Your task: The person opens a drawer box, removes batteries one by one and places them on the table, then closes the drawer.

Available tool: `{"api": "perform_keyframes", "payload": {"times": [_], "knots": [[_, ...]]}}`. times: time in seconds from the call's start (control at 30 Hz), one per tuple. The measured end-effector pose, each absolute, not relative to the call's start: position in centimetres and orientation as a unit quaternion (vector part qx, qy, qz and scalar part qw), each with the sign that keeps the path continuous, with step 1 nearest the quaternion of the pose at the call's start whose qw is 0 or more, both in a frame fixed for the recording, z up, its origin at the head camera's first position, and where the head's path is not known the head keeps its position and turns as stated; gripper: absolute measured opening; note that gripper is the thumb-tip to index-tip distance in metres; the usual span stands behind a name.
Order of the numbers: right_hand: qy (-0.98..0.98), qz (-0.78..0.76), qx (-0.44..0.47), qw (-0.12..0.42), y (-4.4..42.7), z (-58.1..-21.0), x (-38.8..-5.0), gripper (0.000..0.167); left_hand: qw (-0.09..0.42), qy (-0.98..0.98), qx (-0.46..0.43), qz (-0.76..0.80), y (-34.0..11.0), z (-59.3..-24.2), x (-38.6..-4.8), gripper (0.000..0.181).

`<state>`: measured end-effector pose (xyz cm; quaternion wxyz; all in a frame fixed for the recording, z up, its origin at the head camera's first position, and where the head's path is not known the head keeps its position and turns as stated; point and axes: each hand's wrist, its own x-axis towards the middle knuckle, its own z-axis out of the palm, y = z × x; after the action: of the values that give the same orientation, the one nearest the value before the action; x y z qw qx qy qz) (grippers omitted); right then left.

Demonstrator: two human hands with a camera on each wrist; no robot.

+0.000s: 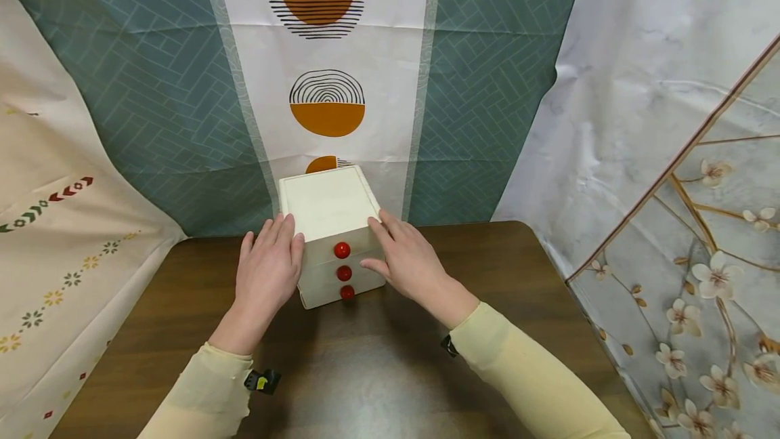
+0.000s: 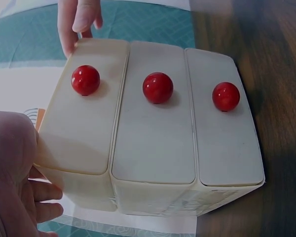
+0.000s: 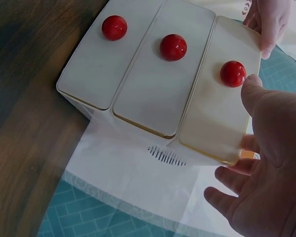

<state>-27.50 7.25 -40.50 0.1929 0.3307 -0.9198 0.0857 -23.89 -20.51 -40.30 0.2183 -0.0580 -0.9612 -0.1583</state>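
A small white drawer box (image 1: 329, 203) stands at the back of the table, turned slightly. Its front carries three drawers, each with a round red knob; the top knob (image 1: 342, 250) sits just below the lid's front edge. My left hand (image 1: 268, 273) lies against the box's left upper edge, fingers mostly straight. On the opposite side, my right hand (image 1: 414, 263) touches the right upper edge with extended fingers, its thumb in front of the drawers. In the right wrist view that thumb is near the top drawer's knob (image 3: 233, 74). All the drawers look closed.
The brown wooden table (image 1: 359, 371) spreads in front of the box. A green and white patterned curtain (image 1: 487, 87) hangs right behind it. Cloths hang on both sides, a cream one (image 1: 73, 222) at left and a flowered one (image 1: 670, 236) at right.
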Motion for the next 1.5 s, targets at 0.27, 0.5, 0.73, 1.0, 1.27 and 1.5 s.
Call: {"api": "perform_keyframes", "payload": {"times": [0.27, 0.5, 0.73, 1.0, 1.27, 1.5], "knots": [[-0.914, 0.093, 0.334, 0.209, 7.5, -40.6, -27.2, 0.084, 0.213, -0.962, -0.062, -0.162, -20.5, -40.3, -24.2, 0.055], [-0.916, 0.092, 0.331, 0.208, 7.7, -40.8, -27.0, 0.084, 0.207, -0.962, -0.065, -0.166, -20.4, -40.4, -24.4, 0.056], [-0.917, 0.092, 0.327, 0.210, 8.0, -40.8, -26.7, 0.085, 0.201, -0.962, -0.073, -0.170, -20.3, -40.4, -24.7, 0.056], [-0.918, 0.096, 0.324, 0.209, 8.4, -40.9, -26.5, 0.084, 0.193, -0.961, -0.079, -0.181, -20.1, -40.4, -25.1, 0.056], [-0.913, 0.101, 0.326, 0.222, 8.7, -41.0, -26.3, 0.084, 0.188, -0.961, -0.084, -0.185, -19.9, -40.3, -25.4, 0.056], [-0.913, 0.100, 0.324, 0.226, 8.9, -41.1, -26.2, 0.084, 0.188, -0.960, -0.088, -0.187, -19.7, -40.3, -25.6, 0.056]]}}
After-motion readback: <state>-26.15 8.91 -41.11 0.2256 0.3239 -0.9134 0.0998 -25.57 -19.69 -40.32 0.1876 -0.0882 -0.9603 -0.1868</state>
